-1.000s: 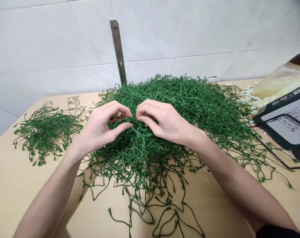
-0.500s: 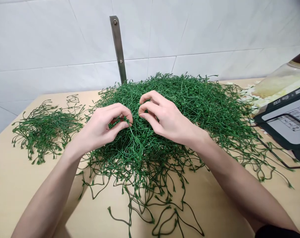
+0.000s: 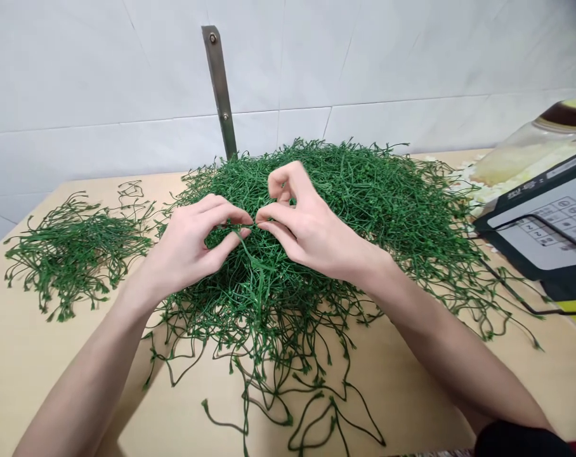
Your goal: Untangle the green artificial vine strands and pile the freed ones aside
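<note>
A large tangled heap of thin green plastic stems (image 3: pixel 383 203) with small budded tips covers the middle of the table. Over its front part, my left hand (image 3: pixel 188 247) is closed, thumb and index finger pinching green stems, one of which hangs down below the fingertips. Facing it, my right hand (image 3: pixel 311 231) has thumb and index finger pressed together right by the left fingertips, its other fingers curled above. Whatever lies in that right-hand pinch is too small to make out. Loose stems (image 3: pixel 316 419) trail toward the front of the table.
A smaller bunch of green stems (image 3: pixel 78 254) lies at the left on the wooden table (image 3: pixel 12 381). Behind the heap a metal strip (image 3: pixel 220 89) stands against the tiled wall (image 3: pixel 126 76). A clear jar (image 3: pixel 516 158), white bits and a dark labelled box (image 3: pixel 554 222) with a black wire are at right.
My right hand has moved left, and its thumb and index finger have closed beside the left fingertips. My left hand stays pinched on stems. The whole view has shifted slightly.
</note>
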The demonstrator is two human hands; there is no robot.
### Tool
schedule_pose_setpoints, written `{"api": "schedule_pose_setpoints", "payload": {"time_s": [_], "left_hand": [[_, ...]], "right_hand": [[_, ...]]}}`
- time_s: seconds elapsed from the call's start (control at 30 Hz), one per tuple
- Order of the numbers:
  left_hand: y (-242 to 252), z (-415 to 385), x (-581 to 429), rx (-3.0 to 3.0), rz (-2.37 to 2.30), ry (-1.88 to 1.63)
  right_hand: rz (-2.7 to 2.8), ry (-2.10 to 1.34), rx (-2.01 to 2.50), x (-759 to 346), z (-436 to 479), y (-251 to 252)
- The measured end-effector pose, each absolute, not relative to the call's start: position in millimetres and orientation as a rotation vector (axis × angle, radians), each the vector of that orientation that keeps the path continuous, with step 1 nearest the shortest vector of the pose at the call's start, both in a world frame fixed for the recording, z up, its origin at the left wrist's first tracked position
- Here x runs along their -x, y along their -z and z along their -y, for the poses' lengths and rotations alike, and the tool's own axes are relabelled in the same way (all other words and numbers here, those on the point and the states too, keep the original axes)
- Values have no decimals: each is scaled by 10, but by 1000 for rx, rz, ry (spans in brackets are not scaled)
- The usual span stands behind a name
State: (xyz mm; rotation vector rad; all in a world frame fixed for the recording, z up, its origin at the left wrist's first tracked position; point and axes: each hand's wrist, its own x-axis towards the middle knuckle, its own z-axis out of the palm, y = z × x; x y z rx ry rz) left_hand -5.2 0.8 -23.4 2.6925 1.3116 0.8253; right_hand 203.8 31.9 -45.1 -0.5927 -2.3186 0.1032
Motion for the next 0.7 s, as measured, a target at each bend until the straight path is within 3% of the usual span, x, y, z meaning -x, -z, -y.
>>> {"api": "schedule_pose_setpoints", "payload": {"time_s": [0.13, 0.47, 0.7], "left_hand": [[252, -38, 59, -2744, -1291, -826], [270, 10, -17, -2393, -1309, -958], [208, 16, -3, -2533, -1253, -795]], "right_hand": [[2337, -248, 537, -2031, -328, 437], [2143, -1074, 692, -2062, -273, 317], [2235, -777, 709, -2115, -323, 307]]}}
